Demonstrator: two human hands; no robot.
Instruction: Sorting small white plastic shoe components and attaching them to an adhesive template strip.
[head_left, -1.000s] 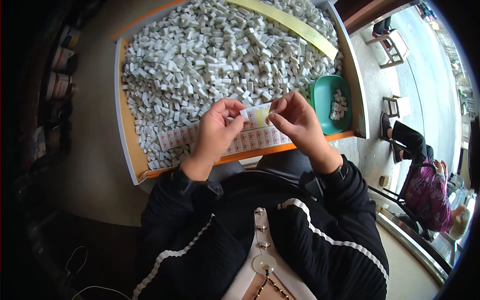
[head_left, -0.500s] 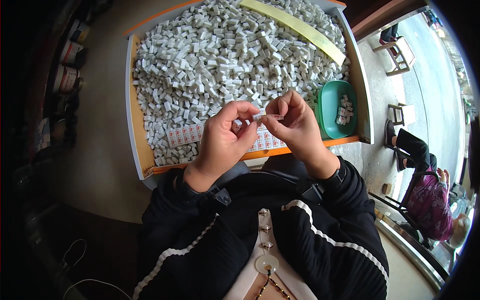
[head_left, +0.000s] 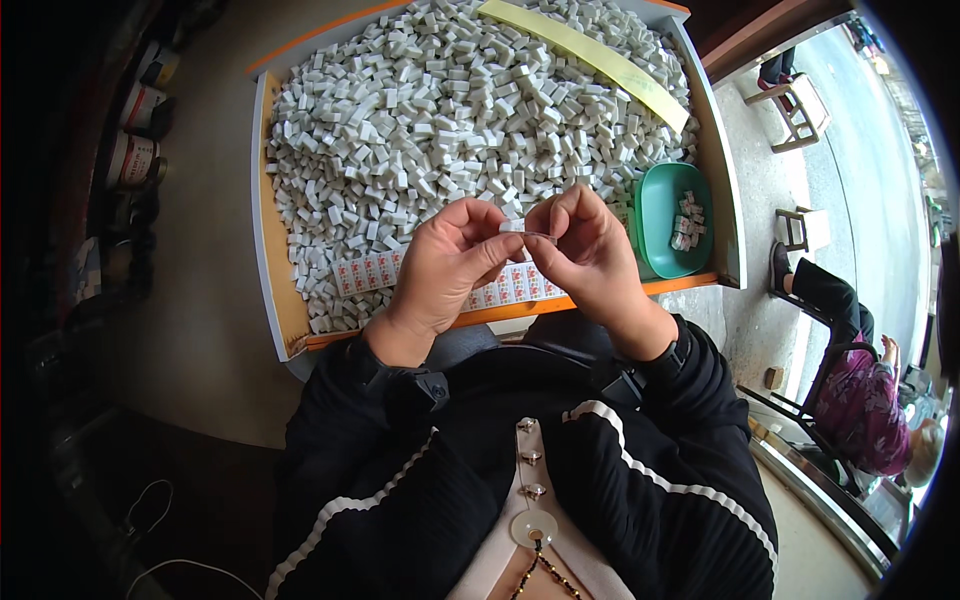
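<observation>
Over the near part of a shallow drawer, my two hands meet fingertip to fingertip. My left hand [head_left: 440,270] pinches a small white block [head_left: 512,226] between thumb and fingers. The thumb and forefinger of my right hand [head_left: 598,262] close on a small printed sticker [head_left: 542,237] held against the block's end. Beneath my hands lies a sheet of red-and-white stickers [head_left: 516,288], partly covered by them; its left stretch shows beside my left hand. Loose white blocks [head_left: 430,120] are heaped across the drawer.
A green tray [head_left: 652,190] with several stickered blocks [head_left: 688,222] stands in the drawer's right corner. A pale yellow strip [head_left: 600,62] lies over the heap. The drawer's orange front edge [head_left: 480,316] borders my lap. At the far right a person [head_left: 865,410] sits near stools.
My fingertips have drawn closer together around the block and sticker. The left hand has shifted slightly, covering different parts of the sticker sheet.
</observation>
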